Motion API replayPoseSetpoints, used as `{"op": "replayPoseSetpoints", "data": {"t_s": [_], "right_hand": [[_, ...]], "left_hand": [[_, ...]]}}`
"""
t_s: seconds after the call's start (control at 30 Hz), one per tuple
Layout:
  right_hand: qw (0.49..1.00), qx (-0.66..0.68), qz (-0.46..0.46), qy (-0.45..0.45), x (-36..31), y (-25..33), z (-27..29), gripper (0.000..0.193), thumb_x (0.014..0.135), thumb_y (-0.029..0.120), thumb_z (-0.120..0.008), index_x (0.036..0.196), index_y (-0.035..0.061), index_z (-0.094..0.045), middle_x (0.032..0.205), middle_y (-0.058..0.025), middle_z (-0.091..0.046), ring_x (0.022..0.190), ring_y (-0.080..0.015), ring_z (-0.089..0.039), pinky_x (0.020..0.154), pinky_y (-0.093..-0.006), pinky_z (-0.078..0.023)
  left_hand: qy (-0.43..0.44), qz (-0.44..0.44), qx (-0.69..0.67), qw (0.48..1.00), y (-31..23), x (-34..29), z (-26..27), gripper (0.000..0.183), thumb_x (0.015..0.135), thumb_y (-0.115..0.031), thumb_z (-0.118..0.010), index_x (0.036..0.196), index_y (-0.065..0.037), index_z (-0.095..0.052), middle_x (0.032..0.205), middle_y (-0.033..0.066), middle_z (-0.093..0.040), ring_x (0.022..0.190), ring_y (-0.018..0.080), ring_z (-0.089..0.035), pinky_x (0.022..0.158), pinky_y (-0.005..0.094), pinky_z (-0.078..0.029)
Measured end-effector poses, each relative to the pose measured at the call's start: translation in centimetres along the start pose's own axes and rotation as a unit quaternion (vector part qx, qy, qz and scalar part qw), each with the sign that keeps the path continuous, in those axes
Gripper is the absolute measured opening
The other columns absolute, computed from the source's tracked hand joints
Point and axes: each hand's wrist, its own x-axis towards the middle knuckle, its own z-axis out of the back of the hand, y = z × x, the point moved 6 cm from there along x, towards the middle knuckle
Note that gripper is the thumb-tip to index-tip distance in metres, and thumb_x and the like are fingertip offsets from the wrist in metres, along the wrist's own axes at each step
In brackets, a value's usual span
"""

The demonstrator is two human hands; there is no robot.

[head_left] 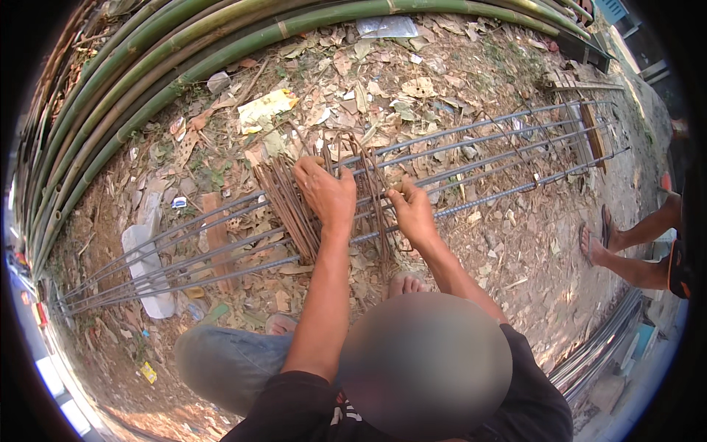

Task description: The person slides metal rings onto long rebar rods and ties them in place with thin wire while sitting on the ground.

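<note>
Long steel reinforcing bars (pixel 479 201) run across the ground in front of me, spread apart at the right and converging at the far left. Around them stands a packed bundle of rusty rebar stirrups (pixel 278 202), tilted to the left. My left hand (pixel 326 190) is over the bundle's right side, its fingers curled down on the stirrups; their tips are partly hidden. A few looser stirrups (pixel 378 199) stand between my hands. My right hand (pixel 412 210) pinches the edge of one of these between thumb and forefinger.
Green bamboo poles (pixel 294 29) curve along the far and left sides. A wooden block (pixel 591 136) lies under the bars' right end; a plank (pixel 216 243) and a white slab (pixel 143 272) lie under the left. Another person's feet (pixel 589 243) are at right, near stacked metal rods (pixel 600 350).
</note>
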Motion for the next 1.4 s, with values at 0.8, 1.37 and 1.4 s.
{"op": "replayPoseSetpoints", "data": {"t_s": [0.8,1.37,1.4], "right_hand": [[0.986,0.102,-0.069,-0.112,1.5,-2.1,2.2,0.016,0.102,0.014,-0.061,0.097,0.0016,-0.071,0.065,0.0053,-0.049,0.057,-0.0050,-0.038,0.050,-0.0283,-0.028],[0.942,-0.235,0.130,-0.199,-4.3,1.7,12.0,0.022,0.097,0.018,-0.068,0.111,0.0016,-0.066,0.102,-0.0143,-0.068,0.093,-0.0294,-0.069,0.081,-0.0399,-0.055],[0.961,-0.201,0.126,-0.139,-5.2,1.6,8.9,0.021,0.096,0.022,-0.069,0.106,0.0037,-0.068,0.096,-0.0140,-0.069,0.076,-0.0296,-0.070,0.070,-0.0422,-0.055]], "left_hand": [[0.063,0.142,-0.156,0.975,1.8,-0.7,-0.3,0.031,0.088,-0.006,-0.067,0.117,0.004,-0.059,0.079,0.0113,-0.066,0.071,0.0254,-0.065,0.070,0.0408,-0.051],[0.178,0.100,-0.056,0.977,-1.4,0.8,1.2,0.044,0.089,-0.033,-0.075,0.116,0.002,-0.073,0.091,0.0180,-0.075,0.077,0.0330,-0.072,0.079,0.0454,-0.055],[0.216,0.079,-0.026,0.973,-1.5,0.1,0.5,0.038,0.088,-0.037,-0.077,0.100,-0.001,-0.079,0.075,0.0152,-0.075,0.075,0.0322,-0.073,0.075,0.0440,-0.055]]}}
